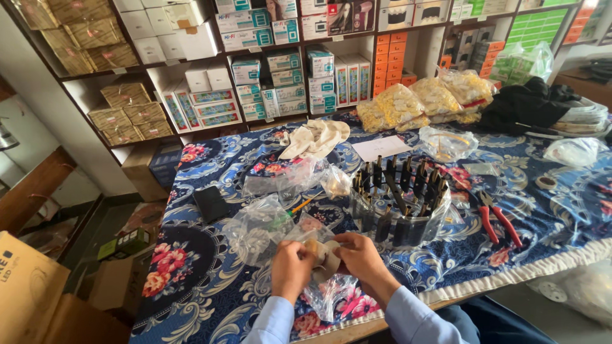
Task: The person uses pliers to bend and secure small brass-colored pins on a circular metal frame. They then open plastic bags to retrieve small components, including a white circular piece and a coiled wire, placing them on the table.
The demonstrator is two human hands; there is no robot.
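A small round beige part (pixel 322 253) sits pinched between the fingers of both the left hand (pixel 290 267) and right hand (pixel 360 255), above a blue floral-clothed tabletop (pixel 191 267) strewn with clear plastic bags (pixel 261 226). Shelves of boxes (pixel 255 70) stand behind.

White and teal cardboard boxes (pixel 284 83) on middle shelves, orange boxes (pixel 390 60) to their right, brown carton (pixel 25 290) bottom left, clear plastic bags of yellow parts (pixel 417 102) on table.
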